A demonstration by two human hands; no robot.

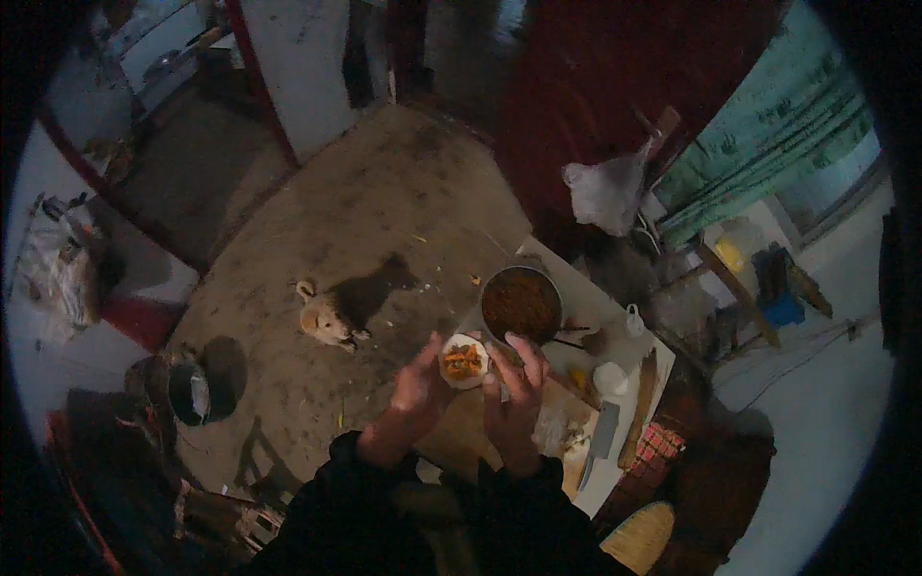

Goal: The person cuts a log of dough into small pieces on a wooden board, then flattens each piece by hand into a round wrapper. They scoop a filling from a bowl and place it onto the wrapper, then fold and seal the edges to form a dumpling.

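Between my two hands is a round, flat piece of white dough with an orange-brown chopped filling on its middle. My left hand holds it from the left, palm beneath or beside it. On its right edge rest the fingers of my right hand. Just beyond my right hand stands a round metal bowl full of brown filling. A wooden board lies under my hands on a pale tabletop.
To the right on the table are a cleaver, a rolling pin and a small round white thing. A small dog stands on the floor at the left, near a dark bucket. A white plastic bag hangs beyond the table.
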